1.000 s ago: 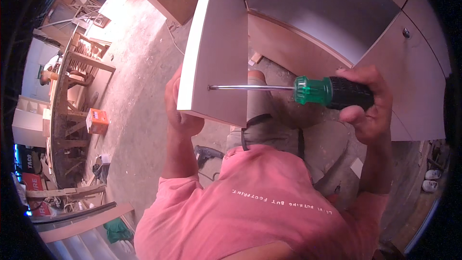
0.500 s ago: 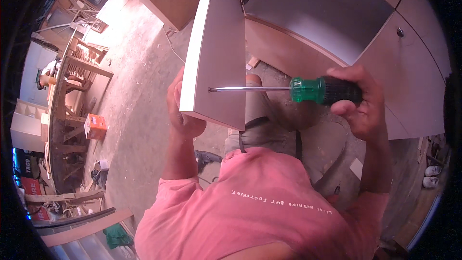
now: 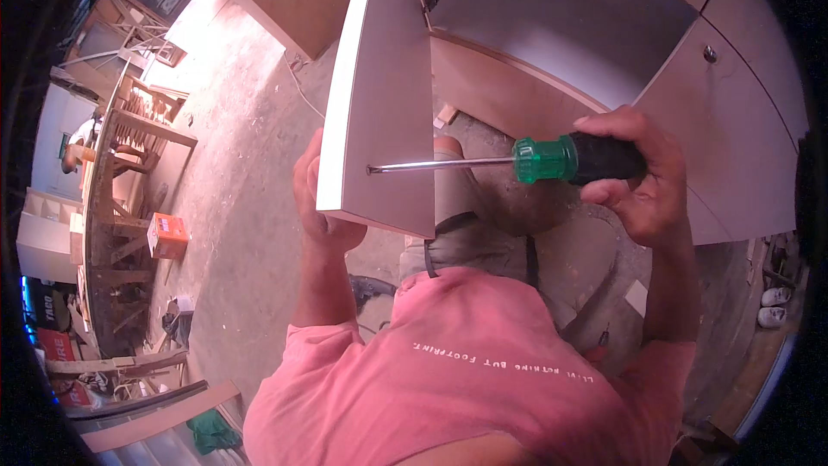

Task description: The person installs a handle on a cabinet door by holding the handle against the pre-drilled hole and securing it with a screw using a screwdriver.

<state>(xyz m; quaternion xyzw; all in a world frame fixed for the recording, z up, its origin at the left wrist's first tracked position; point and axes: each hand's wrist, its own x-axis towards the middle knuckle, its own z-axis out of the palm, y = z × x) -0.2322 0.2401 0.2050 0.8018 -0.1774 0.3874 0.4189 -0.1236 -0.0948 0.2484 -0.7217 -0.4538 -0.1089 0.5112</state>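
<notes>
A screwdriver (image 3: pixel 548 160) with a green and black handle lies level in my right hand (image 3: pixel 651 177), fingers and thumb wrapped round the handle. Its long metal shaft points left, and the tip meets a small screw (image 3: pixel 371 170) in the inner face of an open cabinet door (image 3: pixel 392 112). On the far side of that white-edged door, my left hand (image 3: pixel 323 198) holds its lower outer part from behind. Most of the left fingers are hidden by the door.
The cabinet (image 3: pixel 552 17) stands open ahead, with another door (image 3: pixel 733 129) bearing a round knob (image 3: pixel 710 53) at right. A wooden workbench (image 3: pixel 103 216) and an orange box (image 3: pixel 167 236) are at left. A person (image 3: pixel 82 142) sits beyond the bench.
The door has shifted slightly left in view. The screwdriver now tilts a little more, its tip lower, still against the screw. Both hands keep their holds.
</notes>
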